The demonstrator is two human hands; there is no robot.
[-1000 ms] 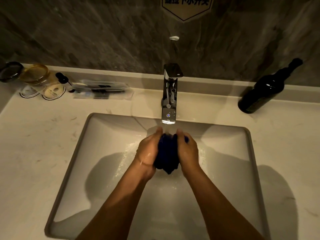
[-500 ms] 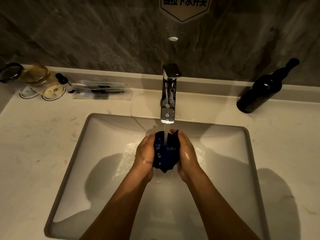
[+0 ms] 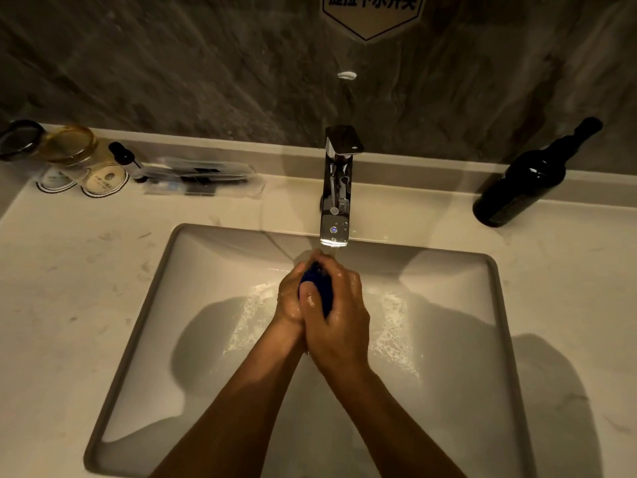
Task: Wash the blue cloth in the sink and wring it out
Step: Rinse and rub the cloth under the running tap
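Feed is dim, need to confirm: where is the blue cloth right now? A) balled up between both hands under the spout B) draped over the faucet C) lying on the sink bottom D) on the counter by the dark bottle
A: the blue cloth shows only as a small bunch squeezed between the left hand and right hand, just below the faucet spout, above the sink.

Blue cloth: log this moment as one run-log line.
phase: washing | blue cloth: bunched between both hands | left hand: gripping | right hand: gripping, overlapping left | place: over sink, below faucet

Blue cloth [image 3: 319,286] balled tight, wet, squeezed between hands above sink [image 3: 448,305] basin.
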